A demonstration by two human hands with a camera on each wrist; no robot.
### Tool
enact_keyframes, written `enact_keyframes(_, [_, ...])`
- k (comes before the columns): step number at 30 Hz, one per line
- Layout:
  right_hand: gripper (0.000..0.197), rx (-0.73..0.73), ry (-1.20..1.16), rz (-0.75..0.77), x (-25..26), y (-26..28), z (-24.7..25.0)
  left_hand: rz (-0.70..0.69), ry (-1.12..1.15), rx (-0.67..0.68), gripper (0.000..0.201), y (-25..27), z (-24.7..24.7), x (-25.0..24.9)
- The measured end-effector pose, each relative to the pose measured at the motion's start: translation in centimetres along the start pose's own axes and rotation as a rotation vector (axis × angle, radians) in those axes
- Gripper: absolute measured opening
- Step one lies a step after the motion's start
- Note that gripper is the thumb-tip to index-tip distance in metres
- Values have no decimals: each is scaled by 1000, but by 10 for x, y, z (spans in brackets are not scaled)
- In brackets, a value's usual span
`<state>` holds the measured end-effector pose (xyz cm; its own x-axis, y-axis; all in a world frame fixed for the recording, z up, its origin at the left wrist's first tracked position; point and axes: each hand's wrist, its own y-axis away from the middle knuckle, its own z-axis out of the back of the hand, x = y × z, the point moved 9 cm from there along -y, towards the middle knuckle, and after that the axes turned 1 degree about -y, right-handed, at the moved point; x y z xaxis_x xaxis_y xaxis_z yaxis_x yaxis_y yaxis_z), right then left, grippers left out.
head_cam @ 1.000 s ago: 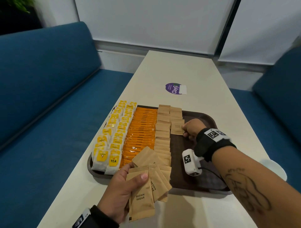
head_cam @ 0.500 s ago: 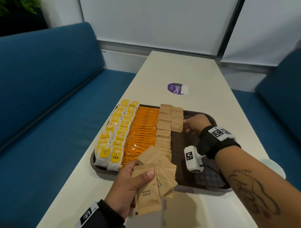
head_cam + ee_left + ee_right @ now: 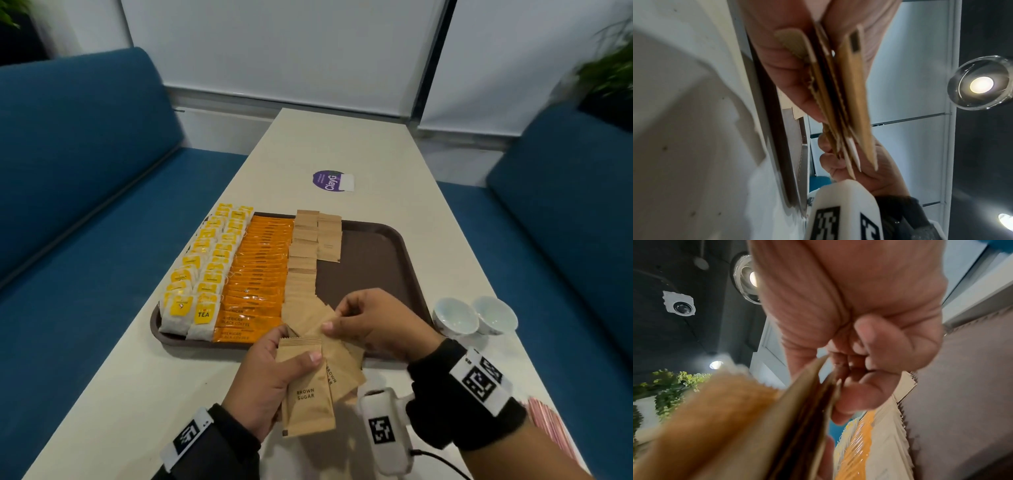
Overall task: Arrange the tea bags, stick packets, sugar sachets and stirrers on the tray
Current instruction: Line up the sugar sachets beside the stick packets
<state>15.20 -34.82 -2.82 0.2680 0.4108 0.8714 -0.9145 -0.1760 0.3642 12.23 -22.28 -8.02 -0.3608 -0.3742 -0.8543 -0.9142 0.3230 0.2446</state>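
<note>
A brown tray [image 3: 376, 260] on the table holds two rows of yellow-tagged tea bags [image 3: 202, 270], a column of orange stick packets [image 3: 260, 270] and two columns of brown sugar sachets [image 3: 305, 250]. My left hand [image 3: 274, 373] grips a fanned stack of brown sugar sachets [image 3: 310, 394] just in front of the tray's near edge. My right hand [image 3: 370, 322] pinches one sachet at the top of that fan between thumb and fingers. The left wrist view shows the stack of sachets [image 3: 840, 97] edge-on; the right wrist view shows the pinching fingers [image 3: 863, 374].
Two small white cups [image 3: 474, 317] stand on the table right of the tray. Pink stirrers [image 3: 548, 425] lie at the table's right front edge. A purple sticker [image 3: 330, 181] is on the table beyond the tray. Blue sofas flank the table.
My right hand left the second sachet column at the tray's far end and came back to the stack in my left hand, where it now pinches a sachet. The left hand stayed.
</note>
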Motion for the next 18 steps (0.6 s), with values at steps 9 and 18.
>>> enact_keyframes(9, [16,-119,-184,-11,-8,6,14,-11,15,-18,50,0,1,1])
enact_keyframes(18, [12,-37,184,116,18,2,7,-53,-12,-46,81,0,13,-11])
